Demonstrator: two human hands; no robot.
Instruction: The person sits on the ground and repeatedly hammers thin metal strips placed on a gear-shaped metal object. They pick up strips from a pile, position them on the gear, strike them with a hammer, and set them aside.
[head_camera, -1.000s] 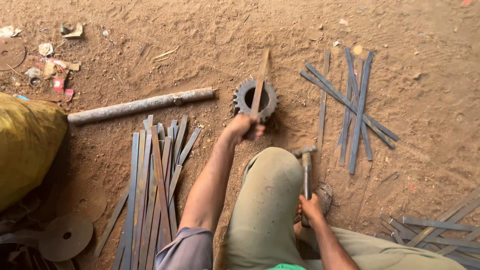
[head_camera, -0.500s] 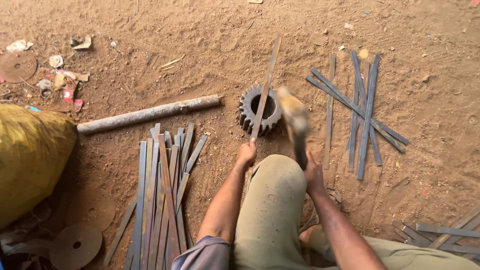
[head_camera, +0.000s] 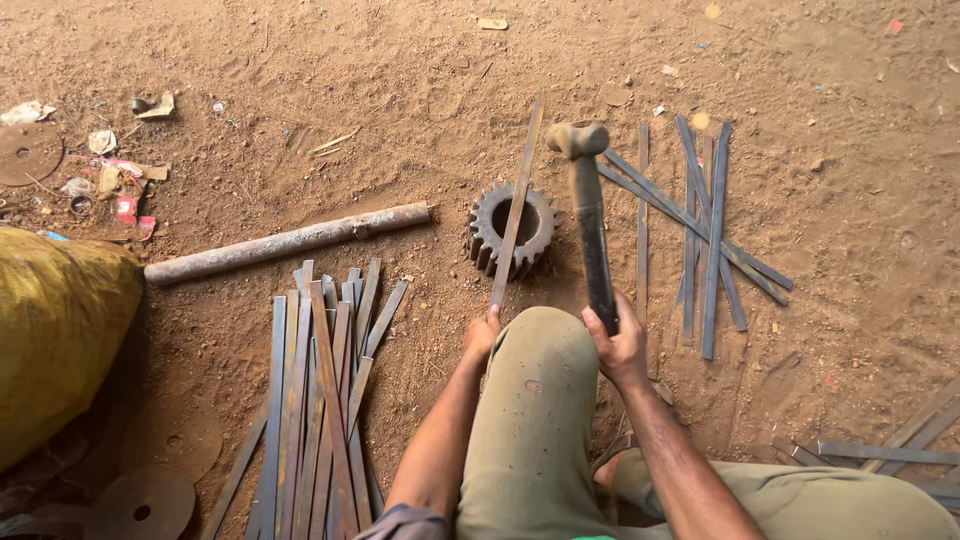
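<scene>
My left hand (head_camera: 482, 336) grips the near end of a long flat metal strip (head_camera: 516, 205) that lies across a rusty toothed gear (head_camera: 511, 229) on the dirt. In my right hand (head_camera: 618, 348) I hold a hammer (head_camera: 588, 215) by its dark handle, and its head is raised beside the strip, just right of the gear. My bent knee in olive trousers sits between the two hands.
A pile of flat metal strips (head_camera: 315, 390) lies at my left, another crossed bundle (head_camera: 700, 230) at my right, more strips (head_camera: 900, 450) at the right edge. A rusty pipe (head_camera: 285, 243) lies left of the gear. Yellow sack (head_camera: 55, 335) and round discs (head_camera: 140, 505) at left.
My right hand has swung the hammer up from low beside my leg to a raised position by the gear. The left hand slid back along the strip toward my knee.
</scene>
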